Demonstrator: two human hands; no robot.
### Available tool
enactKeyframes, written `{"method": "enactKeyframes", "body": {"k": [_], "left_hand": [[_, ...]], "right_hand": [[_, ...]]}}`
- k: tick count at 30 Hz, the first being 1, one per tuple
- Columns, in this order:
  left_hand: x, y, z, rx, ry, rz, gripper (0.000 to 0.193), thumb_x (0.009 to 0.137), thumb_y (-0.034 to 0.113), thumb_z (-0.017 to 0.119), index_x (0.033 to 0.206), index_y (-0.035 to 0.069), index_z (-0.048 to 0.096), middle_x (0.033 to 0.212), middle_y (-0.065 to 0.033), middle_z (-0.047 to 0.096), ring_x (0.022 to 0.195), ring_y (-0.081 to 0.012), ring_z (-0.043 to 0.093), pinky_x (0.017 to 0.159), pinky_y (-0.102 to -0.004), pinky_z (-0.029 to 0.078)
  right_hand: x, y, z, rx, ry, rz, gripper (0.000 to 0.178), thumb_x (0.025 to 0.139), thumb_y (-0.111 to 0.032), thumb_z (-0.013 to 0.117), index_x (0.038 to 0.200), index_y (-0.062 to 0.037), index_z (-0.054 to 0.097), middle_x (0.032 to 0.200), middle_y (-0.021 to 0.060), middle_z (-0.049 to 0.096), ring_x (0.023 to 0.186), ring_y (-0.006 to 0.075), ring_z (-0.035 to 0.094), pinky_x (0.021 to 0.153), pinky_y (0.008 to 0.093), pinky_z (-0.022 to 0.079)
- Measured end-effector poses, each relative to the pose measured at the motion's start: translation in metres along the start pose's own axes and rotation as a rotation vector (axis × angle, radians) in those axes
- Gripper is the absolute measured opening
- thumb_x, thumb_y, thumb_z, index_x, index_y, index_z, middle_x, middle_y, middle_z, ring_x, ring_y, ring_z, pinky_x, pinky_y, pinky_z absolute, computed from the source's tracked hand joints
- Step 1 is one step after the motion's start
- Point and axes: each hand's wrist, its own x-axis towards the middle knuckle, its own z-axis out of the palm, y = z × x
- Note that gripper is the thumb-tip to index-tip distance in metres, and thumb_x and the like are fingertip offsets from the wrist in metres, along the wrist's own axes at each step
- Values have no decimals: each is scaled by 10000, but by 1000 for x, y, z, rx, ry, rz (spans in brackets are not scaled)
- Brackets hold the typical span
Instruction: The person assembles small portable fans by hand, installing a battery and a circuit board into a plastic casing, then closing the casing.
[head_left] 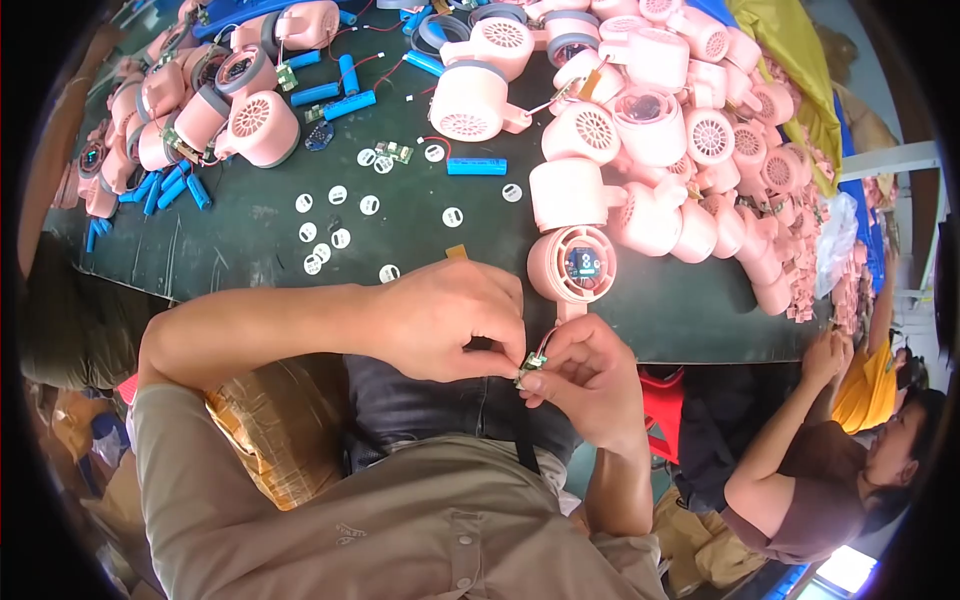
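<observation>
At table edge, hands [455, 320] pinching circuit board [531, 364]

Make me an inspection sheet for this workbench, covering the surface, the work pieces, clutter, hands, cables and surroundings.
Surface: dark green mat, creased, over the bench.
Job's things: small green circuit board pinched between both hands; open pink fan housing lies at the mat's near edge just above them.
Clutter: heap of pink fan housings on the right, another pile on the left; blue cylindrical batteries; round white stickers scattered.
Grippers: left hand and right hand both closed in a fingertip grip on the board.
Cables: thin red wires among the far parts.
Surroundings: two people seated at lower right; cardboard box under the left forearm.
</observation>
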Motion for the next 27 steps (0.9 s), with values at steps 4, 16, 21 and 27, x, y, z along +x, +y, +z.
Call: {"method": "enactKeyframes", "body": {"k": [4, 16, 21, 27], "left_hand": [[2, -1, -2, -4, -10, 20, 132, 750, 111, 812, 809, 69, 702, 747, -46, 656, 792, -263, 614, 674, -392, 503], [-4, 29, -61, 428, -336, -111, 110, 754, 187, 748, 750, 95, 688, 697, -70, 643, 788, -307, 630, 662, -440, 508], [-45, 55, -91, 615, -239, -359, 87, 764, 187, 738, 767, 102, 715, 762, -90, 664, 852, -315, 636, 730, -462, 512], [-46, 66, -74, 612, 149, -235, 623, 737, 105, 768, 1316, 23, 554, 1281, -158, 584, 1207, -337, 555, 1002, -438, 474]], "right_hand": [[4, 2, 4, 70, 42, -29, 266, 873, 79, 707, 1028, -19, 514, 815, 75, 694, 735, 116, 685, 641, 244, 560], [12, -73, 27, -660, -85, -86, 289, 851, -111, 784, 1078, -30, 626, 805, 68, 722, 688, 117, 702, 630, 261, 549], [156, -162, 63, -1167, 59, -567, 279, 885, -300, 706, 903, -22, 726, 731, 154, 696, 656, 277, 690, 616, 398, 512], [309, -139, 64, -1716, 228, -436, 293, 747, -324, 760, 879, -62, 773, 921, 186, 729, 913, 358, 696, 811, 445, 553]]}}
